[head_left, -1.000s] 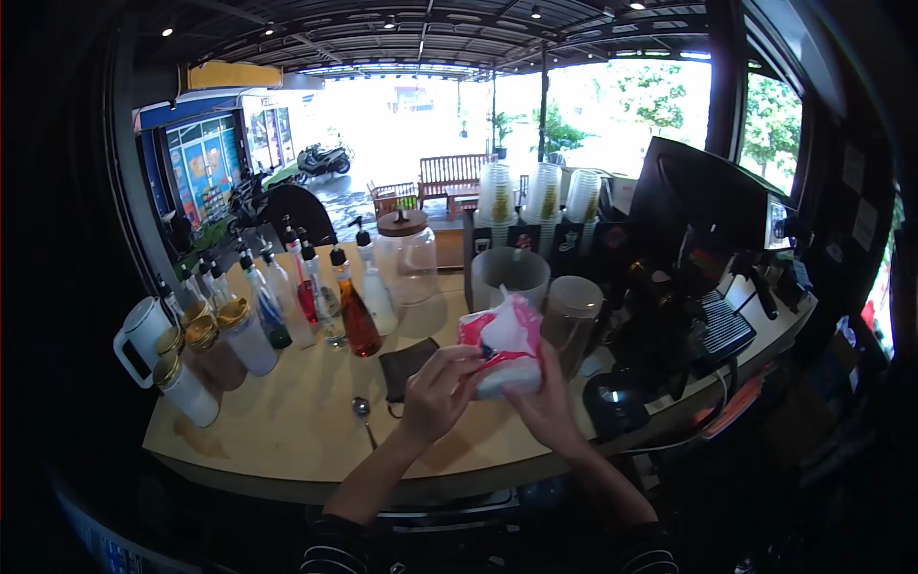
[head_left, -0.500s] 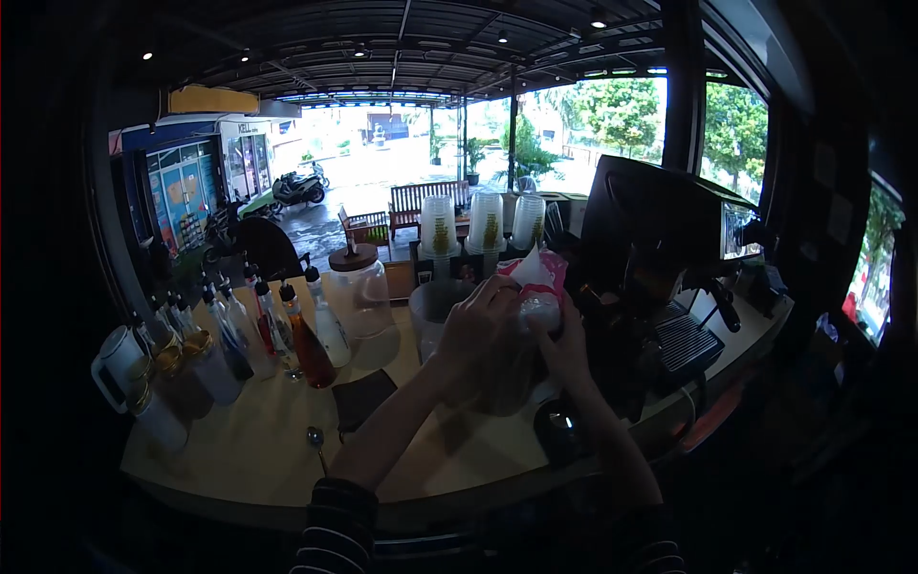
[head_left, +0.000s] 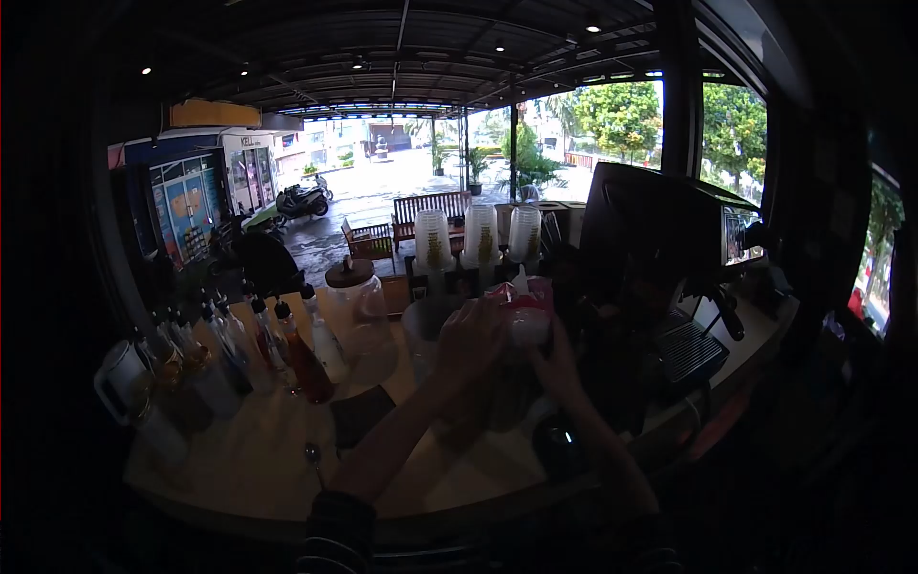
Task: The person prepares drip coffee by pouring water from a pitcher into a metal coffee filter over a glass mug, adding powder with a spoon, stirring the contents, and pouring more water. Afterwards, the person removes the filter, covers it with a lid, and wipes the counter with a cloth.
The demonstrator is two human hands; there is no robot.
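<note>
Both hands are raised over the counter around a pink-and-white plastic packet (head_left: 529, 325) with a pale, rounded lower part. My left hand (head_left: 470, 337) is closed on the packet's left side near its top. From the right and below, my right hand (head_left: 555, 362) grips it with the thumb toward me. A white pointed corner sticks up at the top of the packet. Just behind my left hand stands a wide clear container (head_left: 418, 325), partly covered by the hand. The dim light hides the contents and the finer finger positions.
Syrup bottles (head_left: 304, 368) with pourers and a white-handled jug (head_left: 117, 378) stand at left. A wooden-lidded jar (head_left: 356, 311), stacked plastic cups (head_left: 433, 241), a dark cloth (head_left: 361, 417) and a spoon (head_left: 314, 454) are on the counter (head_left: 229, 469). An espresso machine (head_left: 660, 225) stands at right.
The packet has tipped and sunk slightly, with its pale part now more upright. Both hands moved slightly down with it. The picture has become darker indoors.
</note>
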